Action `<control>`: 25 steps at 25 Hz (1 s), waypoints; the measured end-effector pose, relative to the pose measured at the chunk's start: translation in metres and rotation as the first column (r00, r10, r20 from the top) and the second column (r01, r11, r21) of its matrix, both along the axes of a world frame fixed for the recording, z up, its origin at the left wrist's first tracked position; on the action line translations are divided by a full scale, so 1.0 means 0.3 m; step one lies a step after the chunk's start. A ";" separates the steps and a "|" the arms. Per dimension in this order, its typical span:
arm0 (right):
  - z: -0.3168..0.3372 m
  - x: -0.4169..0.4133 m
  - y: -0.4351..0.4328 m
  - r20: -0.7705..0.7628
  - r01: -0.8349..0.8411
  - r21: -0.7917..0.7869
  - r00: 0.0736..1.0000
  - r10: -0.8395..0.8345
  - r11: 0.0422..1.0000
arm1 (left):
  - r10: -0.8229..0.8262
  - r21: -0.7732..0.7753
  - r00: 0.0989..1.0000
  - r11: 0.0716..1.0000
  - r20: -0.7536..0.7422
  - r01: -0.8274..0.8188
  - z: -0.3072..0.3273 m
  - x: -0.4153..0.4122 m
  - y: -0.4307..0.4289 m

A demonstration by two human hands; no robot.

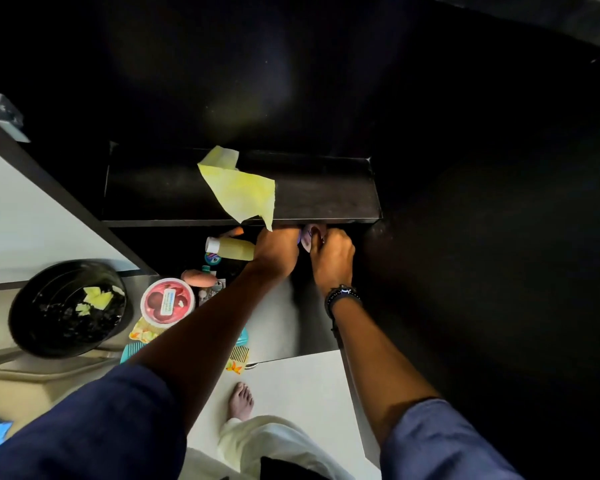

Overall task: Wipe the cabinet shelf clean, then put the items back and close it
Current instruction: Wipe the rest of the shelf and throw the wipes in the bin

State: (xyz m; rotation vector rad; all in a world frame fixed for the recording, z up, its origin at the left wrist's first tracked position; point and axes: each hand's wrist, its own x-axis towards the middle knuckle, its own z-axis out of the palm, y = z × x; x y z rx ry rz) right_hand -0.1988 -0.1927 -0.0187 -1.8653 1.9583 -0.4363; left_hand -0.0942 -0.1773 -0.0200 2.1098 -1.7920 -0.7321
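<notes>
Nearest the camera: two dark blue sleeves, pale trousers and one bare foot [241, 400] on a light floor. Both forearms reach forward and up toward a dark cabinet; the right wrist carries a dark beaded bracelet [342, 295]. On the grey surface below the forearms lie a teal comb [132, 351], a second comb [239, 353] partly hidden by the left arm, and a round tub with a red-and-white lid [167, 300]. Left of these sits a black round bin [68, 308] holding scraps of yellow paper. Just beyond the tub, a peach-coloured object [200, 278] and a few small items, too small to identify. Farther in, a yellow bottle with a white cap [230, 248] lies on its side, its base end touching the left hand [278, 249]. Left hand is curled closed, knuckles up; what it grips cannot be told. Right hand [331, 258] is closed around a small purplish object [307, 237], held just under the front edge of the shelf; the two hands are nearly touching. Above them, the black cabinet shelf [326, 199] carries a crumpled yellow cloth [239, 188], whose lower corner hangs over the front edge, just above the left hand. Shelf otherwise bare. Cabinet interior beyond is dark, no detail resolvable.
</notes>
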 end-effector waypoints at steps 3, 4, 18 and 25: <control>-0.006 0.006 -0.005 0.011 0.034 0.032 0.999 -0.034 0.999 | 0.030 -0.052 0.993 0.998 -0.118 -0.036 -0.010 -0.010 -0.021; -0.006 0.005 -0.004 0.018 0.043 0.041 0.999 -0.044 0.998 | 0.026 -0.053 0.988 0.998 -0.154 -0.035 -0.007 -0.012 -0.023; 0.011 -0.016 0.130 0.029 -0.099 -0.238 0.994 0.109 0.966 | -0.043 -0.029 0.968 0.999 -0.247 0.037 -0.045 0.059 0.140; -0.095 0.115 0.334 0.147 -0.251 0.012 0.958 0.246 0.968 | 0.079 -0.062 0.976 0.994 -0.204 -0.094 -0.060 0.211 0.430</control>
